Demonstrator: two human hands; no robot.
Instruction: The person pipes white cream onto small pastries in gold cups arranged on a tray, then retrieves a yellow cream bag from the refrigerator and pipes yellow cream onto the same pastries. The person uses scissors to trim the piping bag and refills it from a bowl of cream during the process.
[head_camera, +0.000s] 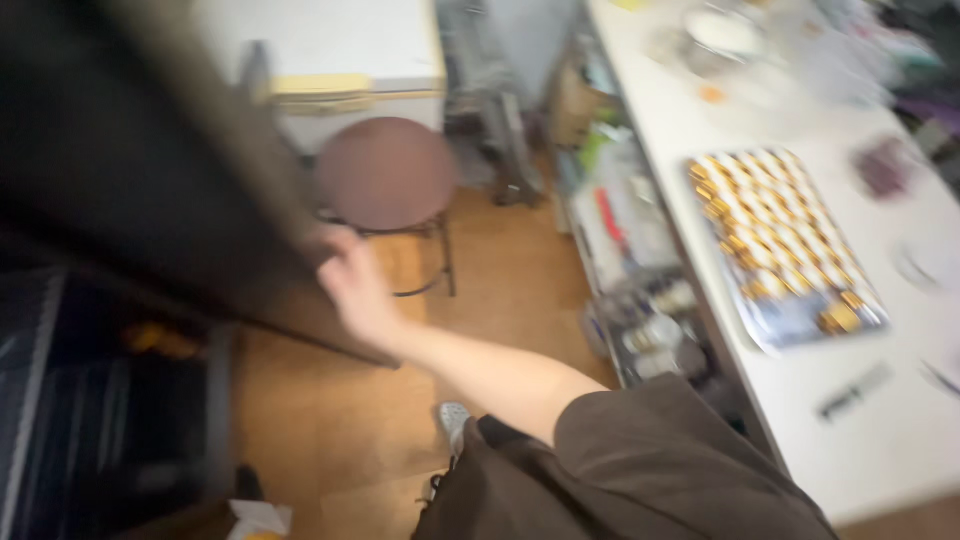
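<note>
Seemingly, right hand (355, 285) fingers curl around the dark door (150, 170) edge.

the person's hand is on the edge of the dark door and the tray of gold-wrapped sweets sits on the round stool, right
Not quite. The hand is on the dark door edge, but the tray of gold-wrapped pieces lies on the white counter, not on the round stool. The head view shows it.

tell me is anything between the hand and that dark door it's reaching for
Nothing visible: the hand is already on the edge of the dark door, though blur hides the fingers. The round stool stands behind, apart.
</note>
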